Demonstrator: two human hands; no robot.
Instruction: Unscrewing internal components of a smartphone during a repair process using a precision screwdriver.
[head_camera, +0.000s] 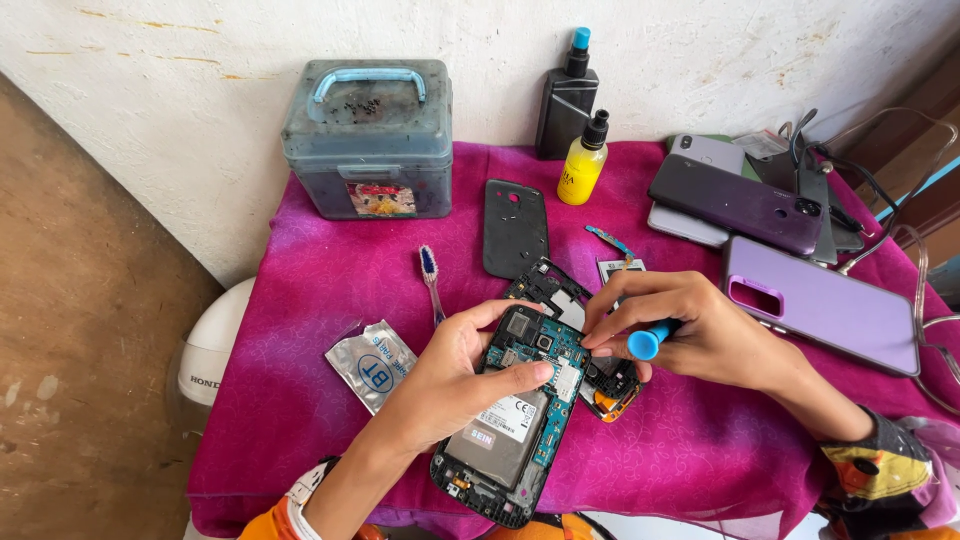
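Now, left hand (455, 375): clamped on opened phone (515, 415), over magenta cloth (330, 290).
Right hand (690, 335): fingers together around blue-capped screwdriver (648, 340).
Handling: light, rigid, probably fragile (exposed circuit board); hold by edges.

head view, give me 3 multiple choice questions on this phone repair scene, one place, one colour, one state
1. Where does the toothbrush lie?
A. inside the storage box
B. on the pink cloth, left of the black back cover
C. on the lilac phone

2. What colour is the small bottle?
A. yellow
B. green
C. white

3. What state is the opened phone in?
A. back cover off, circuit board bare
B. fully closed
C. wrapped in foil

Answers: 1 B, it rests on the pink cloth beside the black back cover; 2 A, yellow body with black cap; 3 A, board and battery show.
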